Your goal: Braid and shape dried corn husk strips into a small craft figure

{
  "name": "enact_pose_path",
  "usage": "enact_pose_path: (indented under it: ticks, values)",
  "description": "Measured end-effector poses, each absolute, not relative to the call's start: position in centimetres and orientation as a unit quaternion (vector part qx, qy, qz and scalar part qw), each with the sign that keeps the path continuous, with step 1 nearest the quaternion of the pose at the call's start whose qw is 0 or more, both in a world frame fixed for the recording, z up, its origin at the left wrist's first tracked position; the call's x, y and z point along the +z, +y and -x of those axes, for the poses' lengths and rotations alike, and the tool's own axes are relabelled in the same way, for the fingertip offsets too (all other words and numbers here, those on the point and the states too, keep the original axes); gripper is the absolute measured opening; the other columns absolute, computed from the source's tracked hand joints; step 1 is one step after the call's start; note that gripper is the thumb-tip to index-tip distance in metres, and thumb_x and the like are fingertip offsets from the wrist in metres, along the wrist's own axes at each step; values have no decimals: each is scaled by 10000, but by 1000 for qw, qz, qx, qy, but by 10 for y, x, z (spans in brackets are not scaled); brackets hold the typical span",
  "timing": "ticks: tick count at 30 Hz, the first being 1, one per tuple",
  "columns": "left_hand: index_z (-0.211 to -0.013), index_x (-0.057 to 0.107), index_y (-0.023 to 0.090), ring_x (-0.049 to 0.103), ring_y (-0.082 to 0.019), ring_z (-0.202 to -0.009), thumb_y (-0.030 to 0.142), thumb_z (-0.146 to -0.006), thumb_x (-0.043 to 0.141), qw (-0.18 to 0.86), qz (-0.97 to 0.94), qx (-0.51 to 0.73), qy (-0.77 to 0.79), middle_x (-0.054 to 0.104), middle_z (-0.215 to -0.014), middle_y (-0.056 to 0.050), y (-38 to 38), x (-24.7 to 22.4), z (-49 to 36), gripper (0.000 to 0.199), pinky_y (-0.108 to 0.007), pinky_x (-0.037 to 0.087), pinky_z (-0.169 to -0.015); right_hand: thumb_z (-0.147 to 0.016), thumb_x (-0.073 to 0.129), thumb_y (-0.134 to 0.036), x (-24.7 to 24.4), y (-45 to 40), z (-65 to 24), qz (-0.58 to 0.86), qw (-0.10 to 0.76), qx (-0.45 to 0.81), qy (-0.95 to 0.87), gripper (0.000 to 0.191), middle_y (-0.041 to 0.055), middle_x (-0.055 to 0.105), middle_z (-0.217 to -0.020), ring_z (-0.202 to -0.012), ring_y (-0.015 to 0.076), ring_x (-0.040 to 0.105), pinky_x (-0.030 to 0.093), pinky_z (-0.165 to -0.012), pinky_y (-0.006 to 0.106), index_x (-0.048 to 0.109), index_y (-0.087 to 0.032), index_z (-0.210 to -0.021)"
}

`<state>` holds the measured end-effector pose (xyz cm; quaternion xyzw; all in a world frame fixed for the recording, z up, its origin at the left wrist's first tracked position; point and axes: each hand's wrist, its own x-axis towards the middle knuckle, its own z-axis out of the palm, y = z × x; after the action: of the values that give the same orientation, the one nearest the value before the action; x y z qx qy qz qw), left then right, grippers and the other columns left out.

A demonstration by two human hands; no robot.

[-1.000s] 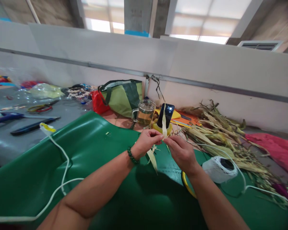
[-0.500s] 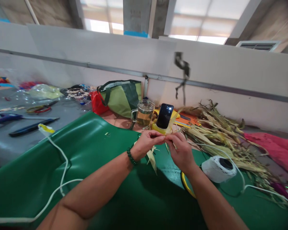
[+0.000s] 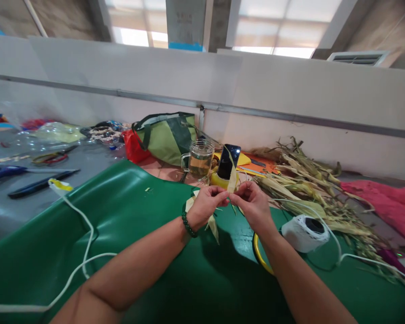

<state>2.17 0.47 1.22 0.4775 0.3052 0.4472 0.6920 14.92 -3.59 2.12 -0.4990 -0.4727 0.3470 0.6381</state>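
Observation:
A pale strip of corn husk (image 3: 232,179) stands up from between my fingertips, its thin end curling up and left across the phone. My left hand (image 3: 207,204), with a dark green bead bracelet at the wrist, pinches the strip's base. Close beside it, my right hand (image 3: 251,202) pinches the same spot between thumb and forefinger. More pale husk pieces (image 3: 213,228) hang below and behind my left hand, partly hidden by it. Under both hands lies a green sheet (image 3: 138,198).
A phone (image 3: 227,162) leans upright beside a glass mug (image 3: 201,158) of amber liquid. Dried corn husks (image 3: 300,184) are heaped at right, near a white spool (image 3: 305,234) and yellow ring (image 3: 261,256). A white cord (image 3: 84,216) crosses the sheet. Behind stands a green bag (image 3: 168,137).
A dark, twisted strand hanging in the air above my right hand is gone from there. The husk strip now stands up from my fingers and curves left. My right fingers have shifted their pinch.

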Motion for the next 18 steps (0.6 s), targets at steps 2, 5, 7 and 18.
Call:
enact_pose_path:
  ticks: [2,5,7,18]
  values:
    - [-636,604,115,561,-75,-530,340,-555,794,668,-506,452,306,589,-578,25,4,14,-21,306,-203,459,-555,-477,831,-301,21,-35,-150,496,633,378,-459,420,-89,529,-499,-465,101,519,474,-479,235,475,-215,-682]
    - [-637,604,120,569,-81,-515,324,-580,778,644,-535,459,296,587,-574,30,4,18,-19,273,-204,463,-531,-511,822,-345,20,-34,-152,488,616,399,-473,389,-77,543,-518,-453,103,532,492,-480,250,503,-207,-686]
    - [-642,605,118,571,-81,-502,318,-571,782,653,-529,453,297,594,-564,29,7,21,-17,276,-205,468,-531,-600,776,-376,18,-34,-153,483,611,373,-504,308,-45,592,-584,-495,120,579,520,-522,273,546,-200,-706]
    - [-623,604,106,454,-27,-392,269,-576,778,709,-488,412,300,548,-516,45,10,23,-12,243,-168,355,-422,-854,577,-156,16,-40,-156,421,488,-106,-758,117,40,677,-804,-740,152,652,542,-689,268,670,-224,-873]
